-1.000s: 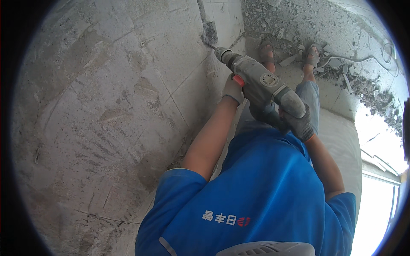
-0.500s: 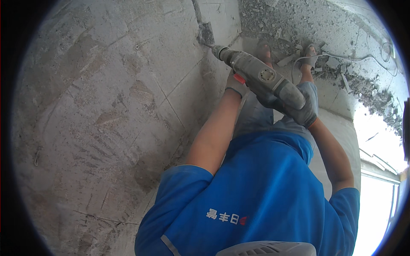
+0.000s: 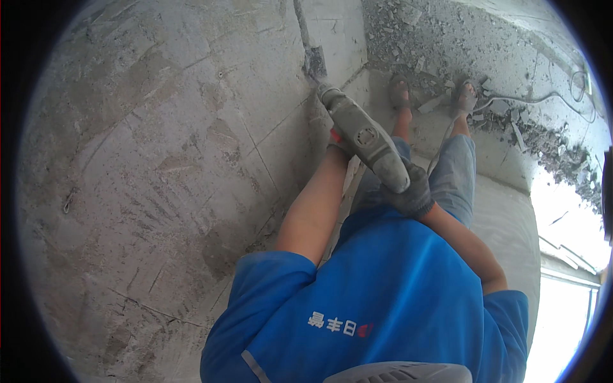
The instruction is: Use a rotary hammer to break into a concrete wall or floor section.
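A dusty grey rotary hammer slants up and left in front of my body, its tip at the lower end of a dark chiselled groove in the concrete wall. Dust or blur hides just where the bit meets the wall. My right hand, in a dark grey work glove, is closed round the rear handle. Beside a red part on the tool's left side, my left hand grips from below. Most of its fingers are hidden under the body of the tool.
Rough concrete wall fills the left side. Broken rubble lies around and beyond my sandalled feet. A pale power cable runs over the debris at the upper right. Bright light comes through a window frame at right.
The rear of the rotary hammer has swung left and toward my body, my right hand with it. My left hand has shifted slightly left and down. The tip stays near the groove.
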A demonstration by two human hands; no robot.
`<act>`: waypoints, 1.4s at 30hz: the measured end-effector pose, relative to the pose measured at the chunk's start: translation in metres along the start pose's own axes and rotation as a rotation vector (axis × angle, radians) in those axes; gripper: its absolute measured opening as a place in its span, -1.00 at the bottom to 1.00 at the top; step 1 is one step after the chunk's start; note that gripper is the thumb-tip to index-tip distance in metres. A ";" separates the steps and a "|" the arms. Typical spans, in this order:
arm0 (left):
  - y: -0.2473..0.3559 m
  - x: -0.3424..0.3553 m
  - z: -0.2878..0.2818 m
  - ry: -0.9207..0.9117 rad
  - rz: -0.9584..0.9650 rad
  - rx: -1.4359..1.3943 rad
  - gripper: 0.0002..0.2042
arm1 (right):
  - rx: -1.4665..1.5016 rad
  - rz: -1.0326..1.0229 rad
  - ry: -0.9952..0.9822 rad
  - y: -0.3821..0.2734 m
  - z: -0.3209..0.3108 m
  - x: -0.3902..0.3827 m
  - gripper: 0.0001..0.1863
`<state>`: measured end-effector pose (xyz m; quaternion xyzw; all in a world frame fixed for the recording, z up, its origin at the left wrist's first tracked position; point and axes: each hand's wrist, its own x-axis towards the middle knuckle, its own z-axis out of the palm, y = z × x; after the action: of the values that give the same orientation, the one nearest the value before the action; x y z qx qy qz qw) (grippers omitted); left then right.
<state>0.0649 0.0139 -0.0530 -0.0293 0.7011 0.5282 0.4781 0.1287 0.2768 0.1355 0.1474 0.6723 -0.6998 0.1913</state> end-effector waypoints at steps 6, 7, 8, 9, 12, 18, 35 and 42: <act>0.021 -0.003 -0.012 -0.318 0.105 -0.670 -0.58 | -0.163 0.023 -0.017 -0.026 0.007 0.000 -0.52; 0.021 -0.004 -0.015 -0.296 0.099 -0.608 -0.59 | -0.210 -0.065 -0.026 -0.026 0.009 0.002 -0.51; 0.021 -0.005 -0.013 -0.276 0.093 -0.545 -0.59 | -0.257 -0.152 -0.033 -0.026 0.009 0.004 -0.50; 0.022 -0.003 -0.010 -0.256 0.087 -0.482 -0.59 | -0.257 -0.160 -0.030 -0.025 0.005 0.010 -0.50; 0.019 -0.003 -0.009 -0.214 0.047 -0.319 -0.59 | -0.118 0.054 -0.041 -0.053 -0.001 0.017 -0.58; 0.011 -0.014 -0.018 -0.144 0.023 0.016 -0.59 | -0.042 0.036 0.012 -0.052 0.000 0.028 -0.54; 0.041 -0.005 -0.003 0.119 -0.020 -0.029 -0.60 | 0.116 0.062 0.103 -0.024 -0.018 0.010 -0.48; 0.045 0.001 0.009 0.157 0.029 0.306 -0.61 | 0.309 0.230 0.154 0.032 -0.037 -0.003 -0.53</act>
<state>0.0457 0.0405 -0.0214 0.0128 0.8088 0.4182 0.4132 0.1444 0.3135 0.1071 0.3041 0.5484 -0.7546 0.1932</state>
